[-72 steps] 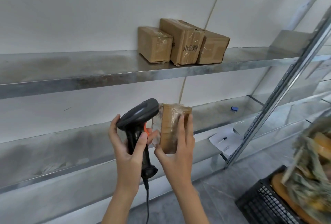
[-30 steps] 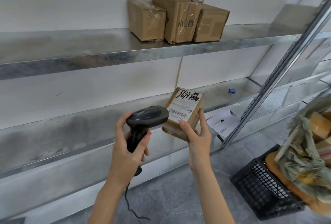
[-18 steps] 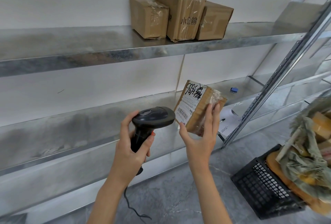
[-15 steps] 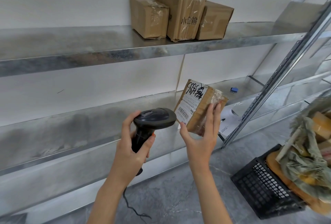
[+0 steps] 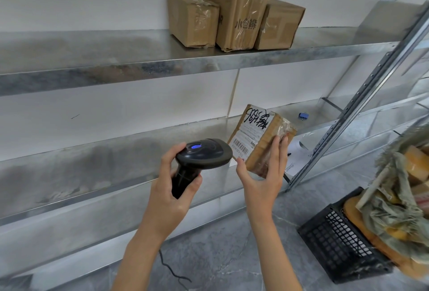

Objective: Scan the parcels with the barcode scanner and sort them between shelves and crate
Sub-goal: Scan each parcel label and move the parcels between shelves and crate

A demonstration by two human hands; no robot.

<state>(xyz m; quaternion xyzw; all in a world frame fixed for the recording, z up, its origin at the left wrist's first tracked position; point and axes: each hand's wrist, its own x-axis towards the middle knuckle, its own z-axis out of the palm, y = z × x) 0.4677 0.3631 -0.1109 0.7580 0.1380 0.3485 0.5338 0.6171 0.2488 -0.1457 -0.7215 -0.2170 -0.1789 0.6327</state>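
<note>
Right now the scanning step is in hand: the left hand [image 5: 173, 188] is wrapping its fingers round the grip of the barcode scanner [image 5: 202, 158], whose blue light is glowing on top, and its nose is pointing at the label of the parcel [image 5: 260, 137] from just beside it. The right hand [image 5: 263, 174] is holding that parcel in the air in front of the middle shelf [image 5: 116, 151], thumb at the lower label edge and fingers curled over the taped side, tilting the white label toward the scanner. Three scanned-looking parcels [image 5: 234, 14] are standing together on the top shelf [image 5: 116, 58] toward its right end. Next, I judge, the parcel is going to need a place, either on a shelf or in the black crate [image 5: 339, 244] on the floor at the right; the pictures are not showing which. The trigger finger is hidden behind the scanner body, so whether it is pressing I cannot tell. The crate's contents, possibly a sack with more parcels, are cut off at the right edge.
</note>
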